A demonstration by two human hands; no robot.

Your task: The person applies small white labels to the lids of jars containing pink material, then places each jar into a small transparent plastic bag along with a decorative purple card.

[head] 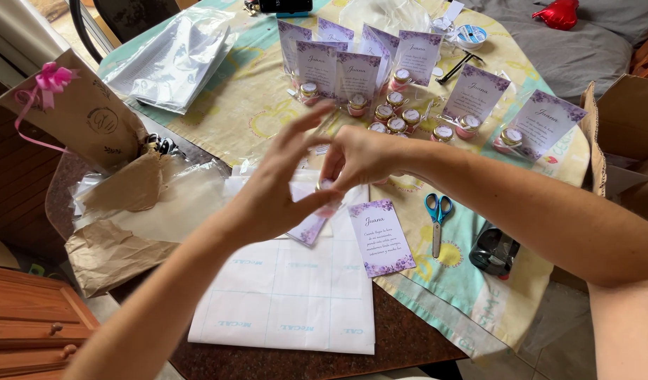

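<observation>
My left hand (278, 179) and my right hand (359, 156) meet above the table's middle. Together they pinch a small round jar (326, 187) with a pinkish body, and a clear wrapper with a purple card (307, 226) hangs under it. My left fingers are spread, with the thumb and forefinger on the jar. A loose purple flowered card (380, 236) lies flat just right of the hands. Several more small gold-lidded jars (394, 112) stand behind them, with upright purple cards (356, 76).
Blue-handled scissors (437, 214) and a black stapler (494, 250) lie at right on the patterned cloth (246, 105). White backing sheets (288, 295) lie in front. A brown paper bag with a pink bow (77, 109), crumpled paper and clear bags (172, 60) sit at left.
</observation>
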